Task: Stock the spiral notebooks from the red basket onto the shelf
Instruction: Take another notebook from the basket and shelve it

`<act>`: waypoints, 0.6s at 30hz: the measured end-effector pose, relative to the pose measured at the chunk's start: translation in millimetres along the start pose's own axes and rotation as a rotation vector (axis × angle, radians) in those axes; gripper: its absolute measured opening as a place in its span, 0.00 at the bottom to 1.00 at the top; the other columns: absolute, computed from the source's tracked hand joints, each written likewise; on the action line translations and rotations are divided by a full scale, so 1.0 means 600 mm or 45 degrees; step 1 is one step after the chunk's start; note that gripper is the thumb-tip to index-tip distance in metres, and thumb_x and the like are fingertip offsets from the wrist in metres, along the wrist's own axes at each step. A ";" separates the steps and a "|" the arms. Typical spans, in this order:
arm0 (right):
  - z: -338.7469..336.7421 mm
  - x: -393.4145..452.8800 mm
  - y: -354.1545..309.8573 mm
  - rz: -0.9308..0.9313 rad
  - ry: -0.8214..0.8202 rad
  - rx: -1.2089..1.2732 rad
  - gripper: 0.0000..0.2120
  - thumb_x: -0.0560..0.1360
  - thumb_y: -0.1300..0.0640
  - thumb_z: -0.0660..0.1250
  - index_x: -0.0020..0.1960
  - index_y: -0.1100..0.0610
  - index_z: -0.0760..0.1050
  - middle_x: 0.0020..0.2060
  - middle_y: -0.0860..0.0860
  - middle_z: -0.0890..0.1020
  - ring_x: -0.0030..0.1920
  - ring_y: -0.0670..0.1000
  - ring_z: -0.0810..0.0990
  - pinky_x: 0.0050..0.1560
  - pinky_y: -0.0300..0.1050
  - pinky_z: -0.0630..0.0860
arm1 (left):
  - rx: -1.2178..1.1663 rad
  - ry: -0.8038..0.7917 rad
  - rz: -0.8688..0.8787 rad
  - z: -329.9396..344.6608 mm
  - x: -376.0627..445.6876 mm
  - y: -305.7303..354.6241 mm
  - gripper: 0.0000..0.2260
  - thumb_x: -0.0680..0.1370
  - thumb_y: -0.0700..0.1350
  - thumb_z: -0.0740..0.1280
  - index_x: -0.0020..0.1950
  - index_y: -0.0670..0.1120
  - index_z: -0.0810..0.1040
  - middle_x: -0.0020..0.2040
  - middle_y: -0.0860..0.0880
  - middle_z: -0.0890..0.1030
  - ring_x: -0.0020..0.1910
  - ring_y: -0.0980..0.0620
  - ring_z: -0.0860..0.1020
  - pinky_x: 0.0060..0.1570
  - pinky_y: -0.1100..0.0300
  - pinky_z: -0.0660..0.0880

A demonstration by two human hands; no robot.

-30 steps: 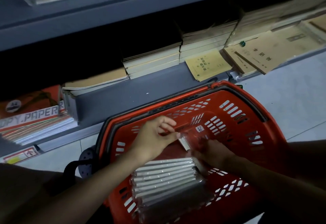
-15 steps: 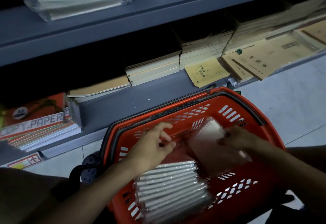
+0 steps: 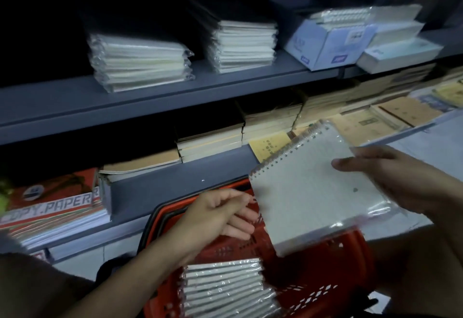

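Observation:
A red basket (image 3: 323, 290) stands on the floor below me, with a row of several plastic-wrapped spiral notebooks (image 3: 225, 290) standing on edge inside it. My right hand (image 3: 398, 180) grips a wrapped spiral notebook (image 3: 313, 192) by its right edge and holds it tilted above the basket, spiral side up and to the left. My left hand (image 3: 223, 215) hovers over the basket's far rim with loosely spread fingers near the notebook's lower left corner, holding nothing. On the grey upper shelf (image 3: 150, 95) lie two stacks of wrapped notebooks (image 3: 140, 62).
A blue box with spiral pads (image 3: 328, 42) and white packs sit at the upper shelf's right. The lower shelf holds tan exercise books (image 3: 273, 122) and red copy paper reams (image 3: 50, 207) at the left. Grey floor lies to the right.
My right hand has lifted one wrapped notebook out of the basket and raised it toward the shelves. My view has tilted up, showing the upper shelf. The left hand stays over the basket.

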State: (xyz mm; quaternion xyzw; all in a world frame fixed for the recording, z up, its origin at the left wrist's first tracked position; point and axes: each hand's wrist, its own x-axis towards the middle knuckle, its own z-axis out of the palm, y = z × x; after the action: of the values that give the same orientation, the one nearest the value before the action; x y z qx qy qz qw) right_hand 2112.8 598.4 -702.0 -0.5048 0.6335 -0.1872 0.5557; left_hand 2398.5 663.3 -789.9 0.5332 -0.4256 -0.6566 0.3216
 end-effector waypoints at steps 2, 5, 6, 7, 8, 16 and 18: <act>0.028 -0.027 -0.030 -0.123 0.134 -0.198 0.15 0.71 0.48 0.72 0.52 0.58 0.82 0.38 0.56 0.87 0.38 0.57 0.87 0.39 0.52 0.80 | -0.220 -0.016 -0.052 0.003 -0.013 0.030 0.17 0.80 0.51 0.65 0.61 0.40 0.79 0.51 0.40 0.86 0.48 0.39 0.86 0.49 0.47 0.83; 0.071 -0.064 -0.068 -0.491 0.299 -0.590 0.11 0.72 0.45 0.72 0.39 0.53 0.82 0.32 0.53 0.82 0.33 0.50 0.82 0.38 0.47 0.77 | -0.530 -0.051 -0.141 0.002 -0.029 0.076 0.26 0.76 0.56 0.65 0.64 0.37 0.74 0.55 0.36 0.84 0.52 0.36 0.84 0.49 0.44 0.83; 0.087 -0.076 -0.079 -0.687 0.333 -0.739 0.14 0.73 0.44 0.71 0.35 0.52 0.79 0.31 0.51 0.80 0.31 0.48 0.79 0.35 0.42 0.74 | -0.606 -0.071 -0.163 0.000 -0.034 0.090 0.28 0.75 0.58 0.65 0.64 0.36 0.73 0.56 0.34 0.83 0.53 0.34 0.83 0.52 0.43 0.82; 0.101 -0.086 -0.088 -0.869 0.337 -0.905 0.14 0.74 0.43 0.68 0.34 0.49 0.76 0.32 0.49 0.76 0.30 0.48 0.76 0.32 0.42 0.71 | -0.666 -0.100 -0.170 -0.003 -0.039 0.103 0.29 0.75 0.59 0.64 0.64 0.35 0.73 0.57 0.32 0.82 0.55 0.33 0.83 0.54 0.42 0.80; 0.119 -0.097 -0.095 -1.034 0.328 -1.079 0.12 0.75 0.43 0.66 0.34 0.44 0.74 0.32 0.47 0.73 0.29 0.47 0.73 0.29 0.43 0.69 | -0.710 -0.132 -0.153 -0.008 -0.045 0.113 0.31 0.76 0.60 0.64 0.65 0.34 0.72 0.59 0.31 0.81 0.57 0.32 0.82 0.57 0.40 0.79; 0.223 -0.109 -0.038 -1.634 0.520 -1.524 0.26 0.71 0.36 0.71 0.61 0.52 0.80 0.49 0.49 0.79 0.47 0.53 0.78 0.48 0.51 0.76 | -0.993 -0.055 0.124 -0.045 -0.110 0.088 0.18 0.73 0.40 0.60 0.57 0.37 0.84 0.57 0.35 0.83 0.50 0.42 0.82 0.52 0.51 0.79; 0.207 -0.114 -0.035 -1.500 0.460 -1.182 0.29 0.69 0.27 0.66 0.63 0.43 0.78 0.57 0.43 0.77 0.55 0.48 0.76 0.53 0.46 0.76 | -0.972 0.035 0.156 -0.056 -0.115 0.076 0.20 0.71 0.39 0.60 0.59 0.37 0.83 0.56 0.36 0.83 0.49 0.42 0.83 0.48 0.52 0.82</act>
State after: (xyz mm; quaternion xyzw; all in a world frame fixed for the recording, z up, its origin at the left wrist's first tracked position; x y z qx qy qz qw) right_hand 2224.3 687.9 -688.7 -0.9017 0.3548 -0.2467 -0.0164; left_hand 2445.3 696.7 -721.7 0.3575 -0.1773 -0.7402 0.5413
